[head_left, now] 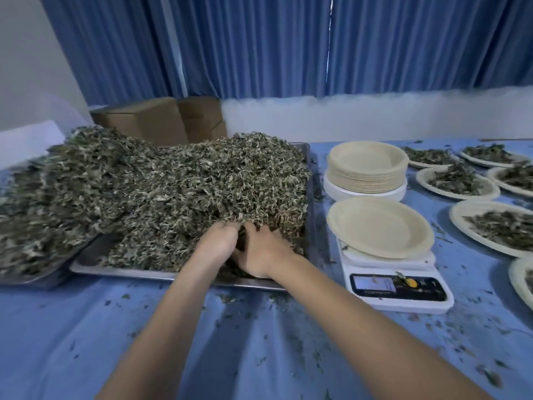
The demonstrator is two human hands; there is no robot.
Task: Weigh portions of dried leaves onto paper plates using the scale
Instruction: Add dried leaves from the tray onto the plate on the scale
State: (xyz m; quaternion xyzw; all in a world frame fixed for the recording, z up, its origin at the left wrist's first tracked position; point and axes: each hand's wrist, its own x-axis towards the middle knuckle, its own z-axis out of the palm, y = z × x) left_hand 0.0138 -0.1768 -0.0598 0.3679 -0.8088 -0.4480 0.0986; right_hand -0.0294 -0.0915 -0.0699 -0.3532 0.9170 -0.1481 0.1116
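The dried leaves (pixel 178 192) sit heaped high on a metal tray (pixel 121 271) at the left of the table, the mound spilling leftward over a second tray (pixel 31 280). You have both hands buried in the near right corner of that heap: your left hand (pixel 215 241) and right hand (pixel 264 255) are touching, cupped toward each other, fingers pushed into the leaves. Whether they have closed round a handful cannot be told — the fingertips are hidden in the pile.

To the right of the tray stands the scale (pixel 399 293), carrying one empty paper plate (pixel 379 226). Nothing lies on that plate, so this portion is not yet begun; the display is too blurred to read. Behind it waits a tall stack of unused plates (pixel 367 168).

Further right, several filled plates (pixel 458 183) are laid out in rows, each bearing a modest portion — evidence of completed weighings. More run past the frame edge, so the count is uncertain.

Judgement: the work is partway through. Given the size of the heap and the stack, much remains. Loose fragments litter the blue tablecloth (pixel 86 342) around the tray and scale.
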